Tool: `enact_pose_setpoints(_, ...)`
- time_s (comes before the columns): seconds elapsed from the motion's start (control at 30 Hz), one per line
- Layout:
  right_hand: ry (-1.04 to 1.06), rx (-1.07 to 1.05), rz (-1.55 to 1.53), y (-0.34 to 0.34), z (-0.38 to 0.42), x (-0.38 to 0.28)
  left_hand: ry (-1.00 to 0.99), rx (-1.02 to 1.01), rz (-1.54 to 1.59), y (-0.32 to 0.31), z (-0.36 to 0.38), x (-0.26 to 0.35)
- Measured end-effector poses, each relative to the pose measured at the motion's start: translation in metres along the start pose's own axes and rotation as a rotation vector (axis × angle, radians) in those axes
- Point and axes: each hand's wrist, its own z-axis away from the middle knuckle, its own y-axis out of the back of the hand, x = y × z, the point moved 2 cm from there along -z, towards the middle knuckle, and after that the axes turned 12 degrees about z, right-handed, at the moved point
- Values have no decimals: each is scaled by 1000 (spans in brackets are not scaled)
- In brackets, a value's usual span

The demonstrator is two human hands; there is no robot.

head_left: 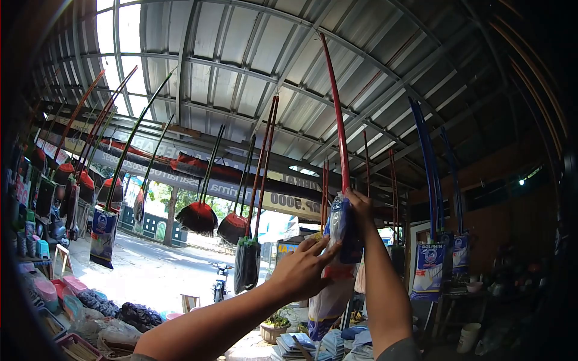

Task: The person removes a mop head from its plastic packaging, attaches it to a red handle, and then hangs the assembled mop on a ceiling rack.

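A mop with a long red handle (338,102) hangs upright in front of me, its top end near a roof beam. Its white head is wrapped in a printed plastic bag (330,298). My right hand (360,210) is closed around the mop where the handle meets the bag. Lower and to the left, my left hand (308,265) has its fingers stretched out against the side of the bag. My forearm and hand hide part of the bag's right side.
Brooms (197,218) with red-and-black bristles hang at the left and middle. Blue-handled bagged mops (428,271) hang at right. Stacked packages (295,348) lie below. A motorbike (221,281) stands outside, and a potted plant (274,331) is nearer.
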Motion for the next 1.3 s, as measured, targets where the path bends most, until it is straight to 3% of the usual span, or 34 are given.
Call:
enact_pose_setpoints(0.4,-51,45,-35,0,50,11,-67,-67,35,-15,29,4)
enact_pose_setpoints(0.63,-104,43,-68,-12,98,52,-49,-155,84,-35,78,11)
enact_pose_setpoints(0.77,30,89,93,-33,115,58,12,-203,78,-47,102,8)
enact_pose_setpoints(1.0,36,113,214,-49,115,74,98,-223,129,-46,129,-8)
enact_pose_setpoints(1.03,128,163,181,-56,123,60,121,-236,143,-44,134,-8)
enact_pose_setpoints(1.13,173,302,560,-37,151,64,121,-251,113,-42,156,-9)
enact_pose_setpoints(1.17,338,444,566,-33,170,54,138,-245,138,-43,165,-9)
enact_pose_setpoints(1.3,10,455,520,-7,307,61,221,-254,294,-37,203,6)
